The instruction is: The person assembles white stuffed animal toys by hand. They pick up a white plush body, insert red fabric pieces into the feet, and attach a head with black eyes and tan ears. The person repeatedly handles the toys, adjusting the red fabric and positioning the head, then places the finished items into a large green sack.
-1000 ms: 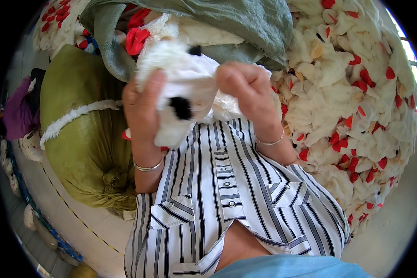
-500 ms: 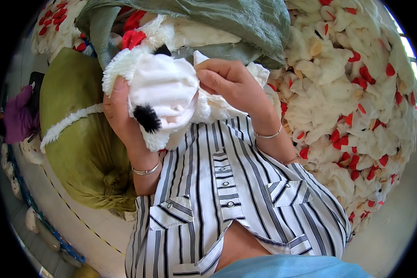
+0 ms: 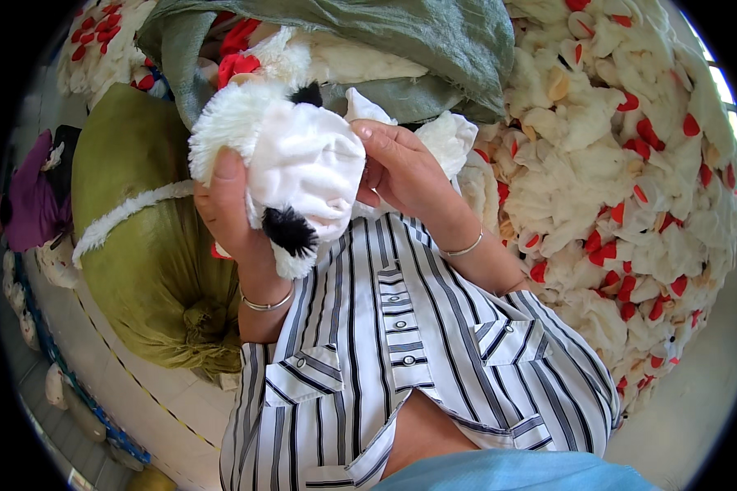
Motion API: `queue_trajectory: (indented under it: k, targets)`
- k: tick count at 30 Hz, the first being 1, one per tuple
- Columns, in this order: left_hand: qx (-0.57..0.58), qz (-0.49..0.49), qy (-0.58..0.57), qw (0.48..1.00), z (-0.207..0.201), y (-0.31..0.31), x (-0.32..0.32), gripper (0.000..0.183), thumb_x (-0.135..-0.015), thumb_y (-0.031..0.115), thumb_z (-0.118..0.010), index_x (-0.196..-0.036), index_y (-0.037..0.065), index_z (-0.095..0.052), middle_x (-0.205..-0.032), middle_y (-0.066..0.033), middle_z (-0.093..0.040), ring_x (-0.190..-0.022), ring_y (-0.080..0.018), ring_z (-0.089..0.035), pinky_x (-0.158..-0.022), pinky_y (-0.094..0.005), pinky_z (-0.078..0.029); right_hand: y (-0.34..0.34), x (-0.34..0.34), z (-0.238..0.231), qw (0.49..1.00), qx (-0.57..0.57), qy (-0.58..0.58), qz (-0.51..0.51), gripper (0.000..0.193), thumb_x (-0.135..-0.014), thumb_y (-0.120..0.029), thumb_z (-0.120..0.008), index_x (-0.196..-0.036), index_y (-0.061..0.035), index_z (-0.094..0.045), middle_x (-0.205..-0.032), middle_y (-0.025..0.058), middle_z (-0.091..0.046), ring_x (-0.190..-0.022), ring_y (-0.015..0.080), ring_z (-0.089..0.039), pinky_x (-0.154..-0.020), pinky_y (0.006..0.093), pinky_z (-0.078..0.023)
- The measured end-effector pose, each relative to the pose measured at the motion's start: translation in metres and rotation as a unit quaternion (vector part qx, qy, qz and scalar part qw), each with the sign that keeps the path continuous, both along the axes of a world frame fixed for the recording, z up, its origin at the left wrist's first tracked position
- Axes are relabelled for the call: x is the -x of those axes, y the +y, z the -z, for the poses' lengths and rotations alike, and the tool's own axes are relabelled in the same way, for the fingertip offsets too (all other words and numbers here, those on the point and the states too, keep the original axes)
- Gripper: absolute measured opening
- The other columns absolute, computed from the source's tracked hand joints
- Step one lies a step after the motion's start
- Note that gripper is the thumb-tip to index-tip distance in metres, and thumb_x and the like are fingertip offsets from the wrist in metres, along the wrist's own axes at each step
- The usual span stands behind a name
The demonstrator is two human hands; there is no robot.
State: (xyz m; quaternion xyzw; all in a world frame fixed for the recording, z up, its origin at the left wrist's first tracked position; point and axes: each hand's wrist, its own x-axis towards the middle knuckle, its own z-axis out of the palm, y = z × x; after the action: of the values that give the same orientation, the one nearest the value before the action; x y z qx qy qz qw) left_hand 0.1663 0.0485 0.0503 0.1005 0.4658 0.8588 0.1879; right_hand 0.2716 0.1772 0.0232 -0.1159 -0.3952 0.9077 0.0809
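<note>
A white plush piece, smooth on its near face and shaggy round the back, is held up in front of my chest. Two black furry tufts stick out of it, one at the top and one at the bottom. My left hand is closed round its shaggy left side, thumb on the front. The thumb and fingers of my right hand pinch its right edge. More white fabric hangs behind the piece and shows beyond my right hand; whether it is joined on is hidden.
A large pile of white plush pieces with red parts fills the right. An olive sack stands at left with a white furry strip over it. An open grey-green sack holding plush lies ahead. A purple-clothed person is at far left.
The plush piece has shifted a little right and turned slightly, with my left hand following it. My right hand has dropped its fingers lower beside the edge, its grip still there.
</note>
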Motion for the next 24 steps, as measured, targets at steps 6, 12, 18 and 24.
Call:
queue_trajectory:
  k: [6, 12, 18, 24]
  targets:
    - [0.035, -0.015, 0.068, 0.997, 0.000, -0.005, 0.002, 0.042, -0.095, 0.028, -0.047, -0.113, -0.008, -0.057, -0.106, -0.0169, -0.065, -0.093, -0.0211, -0.065, -0.082, -0.0322, -0.052, -0.007, 0.004, -0.002, 0.999, -0.028, 0.011, 0.021, 0.042, -0.101, -0.036, -0.045, -0.102, 0.0029, -0.059, -0.079, 0.0067, -0.061, -0.053, 0.0106, -0.051, -0.047, 0.0217, -0.040]
    - [0.068, 0.008, 0.120, 0.990, -0.004, -0.004, -0.005, 0.043, -0.095, 0.029, -0.047, -0.115, -0.008, -0.057, -0.111, -0.0181, -0.062, -0.095, -0.0235, -0.064, -0.083, -0.0343, -0.051, 0.004, -0.003, 0.009, 0.997, -0.072, 0.024, -0.032, 0.041, -0.101, -0.041, -0.046, -0.092, -0.0024, -0.057, -0.075, 0.0029, -0.057, -0.060, 0.0106, -0.051, -0.053, 0.0232, -0.041]
    - [0.091, 0.075, 0.152, 0.981, 0.004, -0.006, -0.017, 0.041, -0.091, 0.025, -0.055, -0.115, -0.008, -0.058, -0.108, -0.0145, -0.063, -0.094, -0.0205, -0.063, -0.083, -0.0338, -0.050, -0.014, 0.003, 0.004, 0.984, -0.125, -0.120, 0.045, 0.029, -0.095, -0.028, -0.056, -0.102, -0.0008, -0.061, -0.087, 0.0010, -0.061, -0.076, 0.0080, -0.055, -0.070, 0.0226, -0.045]
    - [0.085, 0.051, 0.176, 0.979, 0.006, -0.005, -0.009, 0.040, -0.095, 0.024, -0.049, -0.120, -0.007, -0.055, -0.114, -0.0158, -0.061, -0.101, -0.0207, -0.061, -0.088, -0.0347, -0.048, -0.005, -0.004, 0.010, 0.997, -0.054, -0.046, 0.021, 0.036, -0.096, -0.024, -0.049, -0.117, 0.0050, -0.056, -0.104, 0.0090, -0.064, -0.090, 0.0139, -0.062, -0.078, 0.0271, -0.050]
